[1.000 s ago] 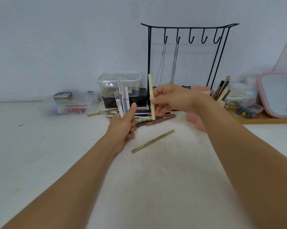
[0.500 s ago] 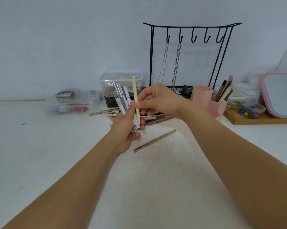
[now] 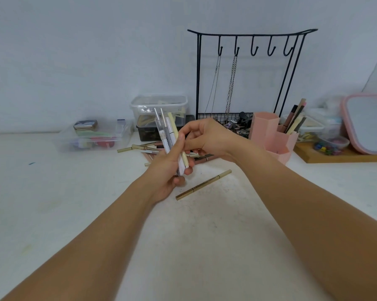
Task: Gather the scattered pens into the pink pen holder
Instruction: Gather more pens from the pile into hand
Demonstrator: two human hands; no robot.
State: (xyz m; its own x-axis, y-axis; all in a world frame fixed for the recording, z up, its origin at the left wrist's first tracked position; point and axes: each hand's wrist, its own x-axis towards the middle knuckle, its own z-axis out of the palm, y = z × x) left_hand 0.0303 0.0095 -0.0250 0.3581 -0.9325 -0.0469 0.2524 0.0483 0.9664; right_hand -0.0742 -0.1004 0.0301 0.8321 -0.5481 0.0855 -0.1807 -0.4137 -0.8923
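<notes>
Nearest to me, low in the frame, my two forearms reach in over the white bench (image 3: 194, 246). Just above the middle, my left hand (image 3: 169, 170) is curled tight around a bundle of pens (image 3: 169, 135), held nearly upright with their tips pointing up. My right hand (image 3: 207, 137) meets it from the right, its fingers bent and touching the cream pen (image 3: 177, 137) at the edge of the bundle; whether it is pinching that pen or only steadying it, I cannot tell.

Just right of my left hand, one beige pen (image 3: 204, 184) lies alone on the bench, slanting up to the right. Behind my hands a loose heap of pens (image 3: 144, 148) is spread flat, partly hidden.

Further back, right of centre, stands the pink pen holder (image 3: 268, 131), with a few pens already upright in one of its compartments.

I judge the job well short of half: the bundle has yet to reach the holder, and the loose pens remain.
</notes>
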